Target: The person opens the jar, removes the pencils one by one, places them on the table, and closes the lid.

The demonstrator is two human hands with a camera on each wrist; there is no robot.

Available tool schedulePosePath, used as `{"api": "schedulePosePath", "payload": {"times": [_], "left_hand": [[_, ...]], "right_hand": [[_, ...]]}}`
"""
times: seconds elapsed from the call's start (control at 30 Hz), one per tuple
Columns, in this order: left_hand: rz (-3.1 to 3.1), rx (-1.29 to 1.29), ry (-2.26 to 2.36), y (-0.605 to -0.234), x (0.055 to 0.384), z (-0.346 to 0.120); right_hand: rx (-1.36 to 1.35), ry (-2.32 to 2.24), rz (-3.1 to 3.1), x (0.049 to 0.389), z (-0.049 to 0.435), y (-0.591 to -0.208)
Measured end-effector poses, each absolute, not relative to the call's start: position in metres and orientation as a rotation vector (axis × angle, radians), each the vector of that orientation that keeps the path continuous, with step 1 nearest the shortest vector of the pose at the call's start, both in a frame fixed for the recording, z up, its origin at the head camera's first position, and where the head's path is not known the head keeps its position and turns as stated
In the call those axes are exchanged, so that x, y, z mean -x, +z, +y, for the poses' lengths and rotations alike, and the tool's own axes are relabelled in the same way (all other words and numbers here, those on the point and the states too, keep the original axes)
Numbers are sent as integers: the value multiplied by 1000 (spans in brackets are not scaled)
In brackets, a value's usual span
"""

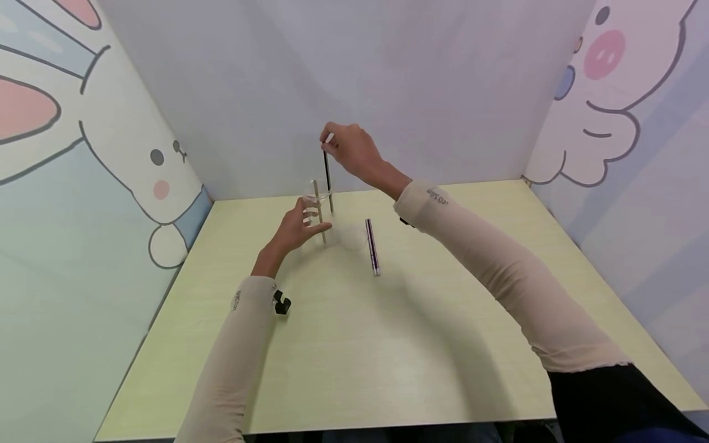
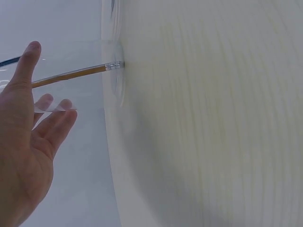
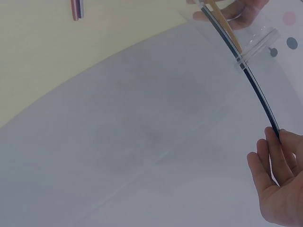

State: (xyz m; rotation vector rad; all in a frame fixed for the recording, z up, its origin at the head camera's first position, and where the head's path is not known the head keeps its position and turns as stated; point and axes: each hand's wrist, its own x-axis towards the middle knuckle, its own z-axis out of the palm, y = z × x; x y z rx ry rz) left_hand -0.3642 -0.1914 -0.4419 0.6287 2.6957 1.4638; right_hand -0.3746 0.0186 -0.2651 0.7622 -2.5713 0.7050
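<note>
Sticks (image 1: 373, 247) lie right of the cup (image 1: 325, 210).

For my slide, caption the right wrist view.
Right grip pinches a dark stick reaching into a clear cup that holds a tan stick.

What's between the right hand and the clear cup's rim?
In the right wrist view, only the upper length of the dark stick, running from the right hand to the rim of the clear cup.

I see the right hand (image 1: 354, 151) pinching the top of a dark stick (image 1: 327, 178), its lower part in a clear cup (image 1: 324, 198). My left hand (image 1: 296, 229) holds the cup, where a tan stick (image 1: 319, 212) leans. Purplish sticks (image 1: 373, 247) lie on the pale yellow table (image 1: 310, 369).
</note>
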Motion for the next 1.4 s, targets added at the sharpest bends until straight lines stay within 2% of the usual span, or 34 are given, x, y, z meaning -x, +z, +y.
{"api": "schedulePosePath", "payload": {"times": [0.77, 1.4], "left_hand": [[2715, -626, 1452, -444, 367, -196], [2688, -617, 1465, -439, 366, -195]], "right_hand": [[-739, 715, -2487, 375, 21, -242], [-743, 710, -2433, 367, 24, -203]]}}
